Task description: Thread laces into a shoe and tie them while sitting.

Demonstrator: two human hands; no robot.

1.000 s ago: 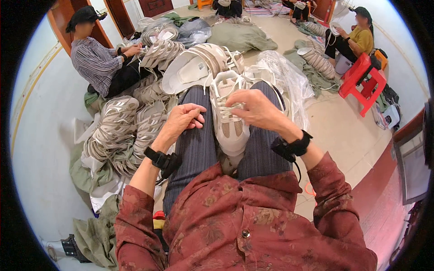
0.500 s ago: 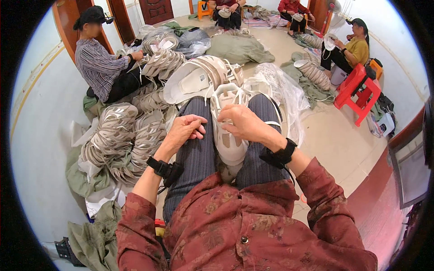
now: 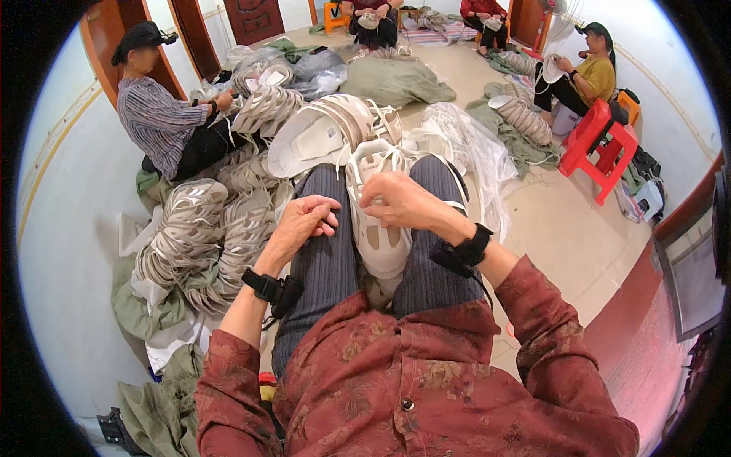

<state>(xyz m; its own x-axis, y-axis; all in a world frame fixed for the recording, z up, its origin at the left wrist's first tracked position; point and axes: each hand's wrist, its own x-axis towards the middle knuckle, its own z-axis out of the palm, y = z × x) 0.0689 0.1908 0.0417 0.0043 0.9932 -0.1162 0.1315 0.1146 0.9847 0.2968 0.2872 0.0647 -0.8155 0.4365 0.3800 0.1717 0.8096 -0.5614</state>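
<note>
A beige and white shoe upper (image 3: 382, 250) stands between my knees, its toe end toward me and pale laces at its far end. Over its middle, my right hand (image 3: 402, 199) bends down with thumb and fingers drawn together; their tips are close to the lacing area, and whatever they pinch is too small to see. Just left of the upper, above my left thigh, my left hand (image 3: 308, 219) is closed with curled fingers. Anything inside that grip cannot be made out. A white lace loops over my right thigh beside the right wrist.
Stacked shoe uppers (image 3: 183, 228) lie to my left, and more nested uppers (image 3: 316, 141) sit beyond my knees. Clear plastic sheeting (image 3: 472, 160) lies right of my knees. A red stool (image 3: 601, 156) stands farther right. Several other people sit around the room handling uppers.
The whole view has shifted slightly, with the room moving a little left in the picture. Both hands keep nearly the same pose over the upper and my thigh.
</note>
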